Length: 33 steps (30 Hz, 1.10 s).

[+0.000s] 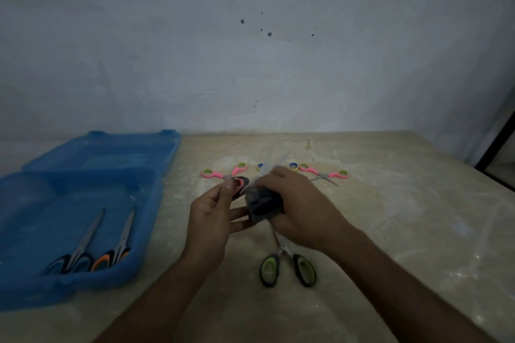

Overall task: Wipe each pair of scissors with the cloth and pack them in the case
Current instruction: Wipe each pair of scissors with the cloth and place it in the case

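My left hand [213, 217] grips the black-and-pink handle of a pair of scissors [240, 185] above the table. My right hand [299, 209] holds a dark grey cloth [262, 205] wrapped round those scissors' blades. The open blue case [36, 281] stands at the left with two pairs inside: one black-handled [73, 257], one orange-handled [115, 252]. A green-and-black pair [287, 266] lies on the table under my right wrist. Small pink pairs lie further back at left [223, 174] and right [323, 174].
The case lid [106, 150] lies open flat toward the wall. Blue-and-yellow rings of another small pair [293, 166] peek out behind my right hand. The pale marble table [404, 217] ends at the wall behind and at an edge on the right.
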Available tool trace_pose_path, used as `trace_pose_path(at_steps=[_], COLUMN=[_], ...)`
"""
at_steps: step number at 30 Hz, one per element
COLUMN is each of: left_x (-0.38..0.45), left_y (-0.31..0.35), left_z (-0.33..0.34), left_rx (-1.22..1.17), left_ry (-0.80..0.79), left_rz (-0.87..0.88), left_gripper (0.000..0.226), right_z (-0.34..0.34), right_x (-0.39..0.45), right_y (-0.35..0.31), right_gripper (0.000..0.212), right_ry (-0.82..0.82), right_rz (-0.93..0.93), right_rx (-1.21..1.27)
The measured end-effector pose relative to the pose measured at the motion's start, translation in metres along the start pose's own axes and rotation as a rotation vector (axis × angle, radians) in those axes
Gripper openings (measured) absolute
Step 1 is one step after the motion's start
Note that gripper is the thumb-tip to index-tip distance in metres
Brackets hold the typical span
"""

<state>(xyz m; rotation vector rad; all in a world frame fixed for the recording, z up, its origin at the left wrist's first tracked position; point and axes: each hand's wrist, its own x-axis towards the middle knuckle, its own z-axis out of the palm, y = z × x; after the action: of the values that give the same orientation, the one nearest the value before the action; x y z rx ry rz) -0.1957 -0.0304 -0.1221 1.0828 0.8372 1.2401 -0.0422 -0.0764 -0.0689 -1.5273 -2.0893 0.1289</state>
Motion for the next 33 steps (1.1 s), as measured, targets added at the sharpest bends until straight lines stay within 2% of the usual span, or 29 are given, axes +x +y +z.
trace_pose_path(at_steps=[3,6,10,13,15,17,18,21,24,25,27,29,33], left_x=[-0.003,-0.003,0.001,0.0,-0.002,-0.003,-0.003,0.0,0.002,0.003,0.003,0.001,-0.004], left_y=[-0.002,-0.001,0.004,0.004,0.006,0.005,0.005,0.006,0.006,0.006,0.007,0.008,0.01], left_z=[0.003,0.003,-0.002,-0.002,0.001,0.004,0.004,-0.001,-0.005,-0.005,-0.004,-0.001,0.0], left_rx=[0.02,0.026,0.001,-0.013,-0.046,-0.039,-0.031,-0.051,-0.035,-0.045,-0.069,-0.065,-0.014], left_ry=[-0.028,-0.011,0.04,0.024,0.009,-0.003,0.003,0.038,0.044,0.051,0.046,0.043,0.001], left_rz=[0.013,0.021,0.018,0.023,0.013,0.012,0.017,0.025,0.023,0.015,0.012,0.013,0.059], left_gripper=[0.028,0.03,0.033,0.03,0.034,0.039,0.038,0.036,0.033,0.033,0.035,0.036,0.036], right_z=[-0.002,0.019,0.029,0.014,0.003,0.008,0.016,0.042,0.03,0.021,0.004,-0.001,0.0], right_x=[0.016,0.014,-0.002,-0.001,0.005,0.01,0.01,-0.001,-0.006,-0.006,-0.008,-0.011,-0.008], right_y=[-0.007,-0.015,-0.022,-0.019,-0.016,-0.016,-0.019,-0.024,-0.013,-0.008,-0.002,0.001,0.003], right_gripper=[0.051,0.05,0.032,0.036,0.046,0.053,0.052,0.039,0.038,0.04,0.048,0.053,0.05], right_ry=[0.152,0.118,0.015,-0.033,0.117,0.28,0.297,0.136,-0.015,-0.01,0.113,0.181,0.116], right_rz=[-0.015,-0.088,-0.192,-0.137,-0.073,-0.061,-0.074,-0.183,-0.217,-0.181,-0.099,-0.082,-0.089], right_rx=[-0.106,-0.214,-0.293,-0.147,-0.043,-0.12,-0.174,-0.279,-0.21,-0.12,0.006,-0.007,-0.032])
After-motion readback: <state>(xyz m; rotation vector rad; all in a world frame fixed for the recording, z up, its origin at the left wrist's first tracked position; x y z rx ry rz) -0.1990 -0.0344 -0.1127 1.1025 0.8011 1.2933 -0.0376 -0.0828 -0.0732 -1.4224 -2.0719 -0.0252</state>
